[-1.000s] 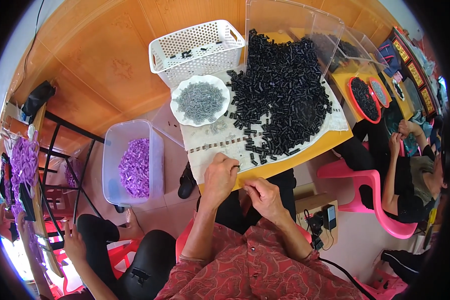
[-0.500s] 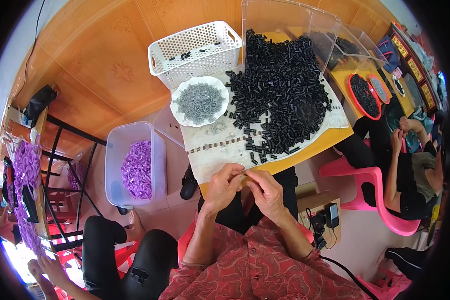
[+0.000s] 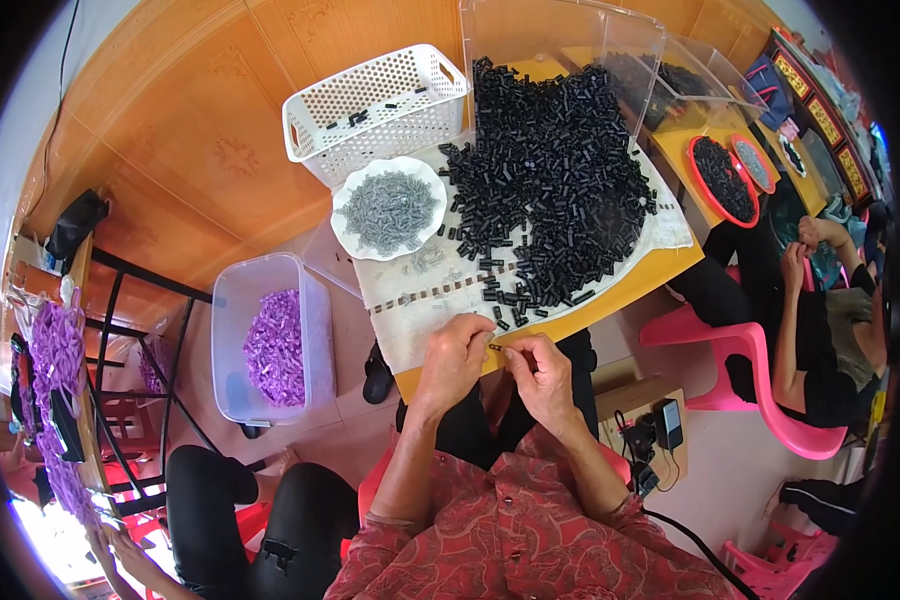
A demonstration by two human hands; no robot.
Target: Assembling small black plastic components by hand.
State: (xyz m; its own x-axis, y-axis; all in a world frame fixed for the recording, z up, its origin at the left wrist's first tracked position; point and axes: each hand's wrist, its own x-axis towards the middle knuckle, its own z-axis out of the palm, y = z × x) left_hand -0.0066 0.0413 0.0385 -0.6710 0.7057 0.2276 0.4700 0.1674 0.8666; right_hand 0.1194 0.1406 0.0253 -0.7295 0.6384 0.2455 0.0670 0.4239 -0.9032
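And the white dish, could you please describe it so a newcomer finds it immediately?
On the left of the yellow table, near the white perforated basket, the white dish sits on pale cloth. Its wavy rim and heaped greyish pieces set it apart from the black pile to its right.

Blk pcs (image 3: 560, 160) look glossy plast., tbl cloth (image 3: 402, 338) matt.

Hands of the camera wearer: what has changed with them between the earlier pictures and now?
The right hand moved closer to the left hand; their fingertips came together, then parted slightly. A small dark piece now shows at the right fingertips. The white bowl and the black pile stayed on the cloth.
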